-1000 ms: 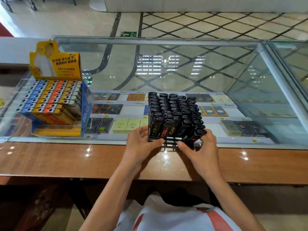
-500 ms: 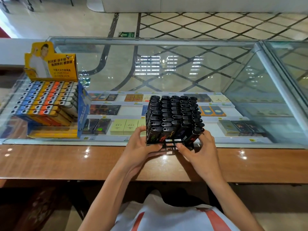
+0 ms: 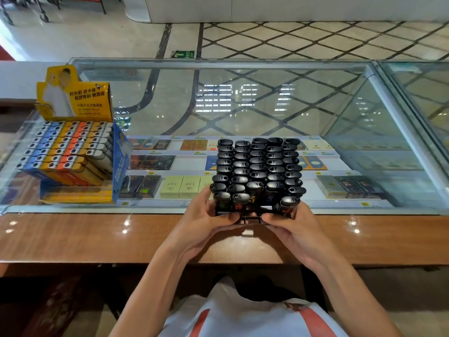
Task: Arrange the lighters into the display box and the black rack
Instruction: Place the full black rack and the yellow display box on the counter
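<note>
Gripping the rack [image 3: 252,216] by its near edge, left hand [image 3: 206,215] and right hand [image 3: 291,221] pinching either side with lighters [image 3: 257,166] packed just beyond your fingers, keep it level and move slowly, since the front-right one looks tilted.

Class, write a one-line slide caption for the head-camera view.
Both hands, left hand and right hand, hold a black rack full of black lighters beside a filled display box.
</note>
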`<state>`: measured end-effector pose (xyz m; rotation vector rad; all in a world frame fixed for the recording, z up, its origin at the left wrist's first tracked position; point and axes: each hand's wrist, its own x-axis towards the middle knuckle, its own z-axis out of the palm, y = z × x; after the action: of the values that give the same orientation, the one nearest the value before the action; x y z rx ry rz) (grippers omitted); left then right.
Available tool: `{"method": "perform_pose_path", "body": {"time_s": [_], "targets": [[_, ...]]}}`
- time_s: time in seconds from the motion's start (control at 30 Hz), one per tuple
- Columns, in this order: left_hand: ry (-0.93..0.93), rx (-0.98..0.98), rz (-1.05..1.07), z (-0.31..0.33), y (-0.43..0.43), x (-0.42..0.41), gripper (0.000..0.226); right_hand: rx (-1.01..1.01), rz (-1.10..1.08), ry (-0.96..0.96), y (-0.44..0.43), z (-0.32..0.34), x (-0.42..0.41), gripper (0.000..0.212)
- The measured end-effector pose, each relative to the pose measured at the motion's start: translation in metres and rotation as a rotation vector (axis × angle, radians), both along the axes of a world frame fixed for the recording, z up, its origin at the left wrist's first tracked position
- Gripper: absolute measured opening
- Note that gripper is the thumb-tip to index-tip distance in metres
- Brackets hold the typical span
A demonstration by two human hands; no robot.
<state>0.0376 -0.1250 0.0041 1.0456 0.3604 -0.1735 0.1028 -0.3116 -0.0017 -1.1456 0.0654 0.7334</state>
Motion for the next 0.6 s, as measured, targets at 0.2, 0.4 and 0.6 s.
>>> {"method": "perform_pose_path", "body": {"time_s": [0.2,0.4,0.6], "targets": [[0.003,-0.105,-0.034,0.001,-0.004,0.001,0.057,0.058,-0.032,0.047,-0.001,0.002,-0.002,0.048],[-0.065,-0.061,-0.084,0.004,-0.020,0.010,0.068,0.030,-0.087,0.000,-0.015,0.009,-0.004,0.048],[-0.079,0.026,-0.227,0.004,-0.044,0.034,0.066,-0.015,-0.149,-0.019,-0.046,0.016,-0.006,0.043]]}}
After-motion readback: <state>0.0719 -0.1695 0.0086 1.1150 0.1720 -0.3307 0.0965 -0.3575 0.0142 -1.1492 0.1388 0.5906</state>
